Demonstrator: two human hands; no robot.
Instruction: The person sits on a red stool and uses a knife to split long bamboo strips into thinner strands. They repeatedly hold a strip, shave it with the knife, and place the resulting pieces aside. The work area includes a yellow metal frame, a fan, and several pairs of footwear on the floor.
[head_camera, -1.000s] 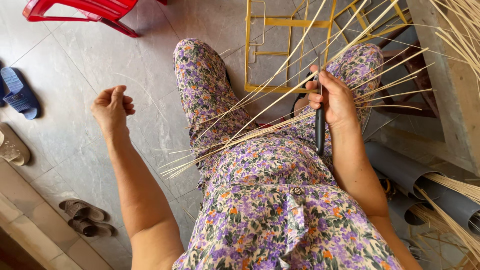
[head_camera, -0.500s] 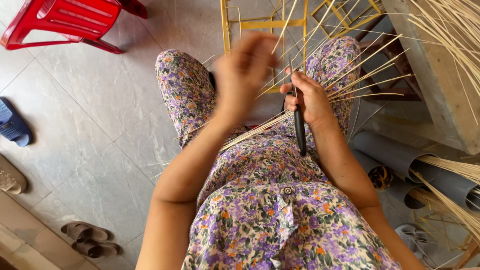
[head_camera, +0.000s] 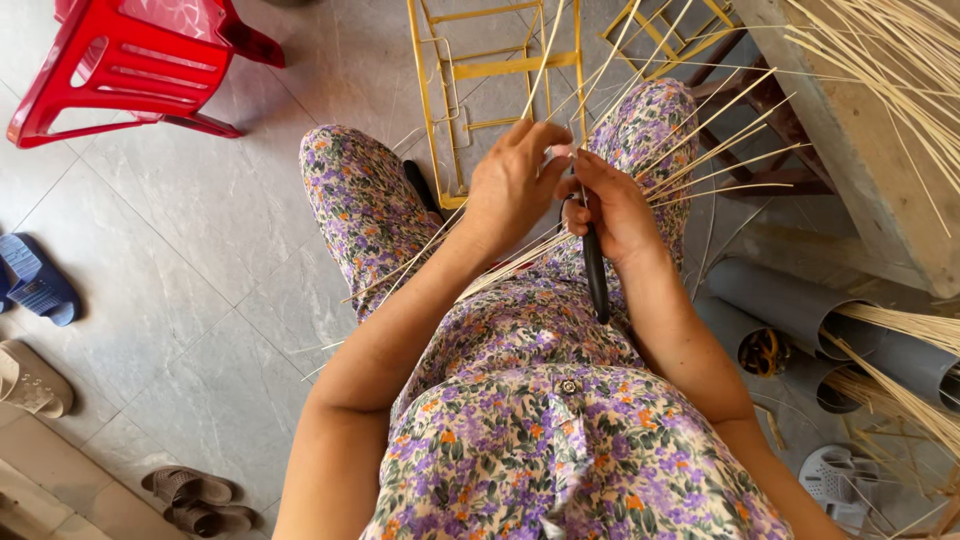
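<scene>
Over the lap, the left hand (head_camera: 515, 185) pinches the upper end of a thin bamboo strip (head_camera: 548, 50) that runs off toward 12 o'clock. The right hand (head_camera: 615, 205) is clenched round a black-handled knife (head_camera: 596, 275), its handle pointing to 6 o'clock, with more strips fanning toward 2 o'clock. The strip looks light, springy and likely to snap or splinter; best held near the cut point.
</scene>
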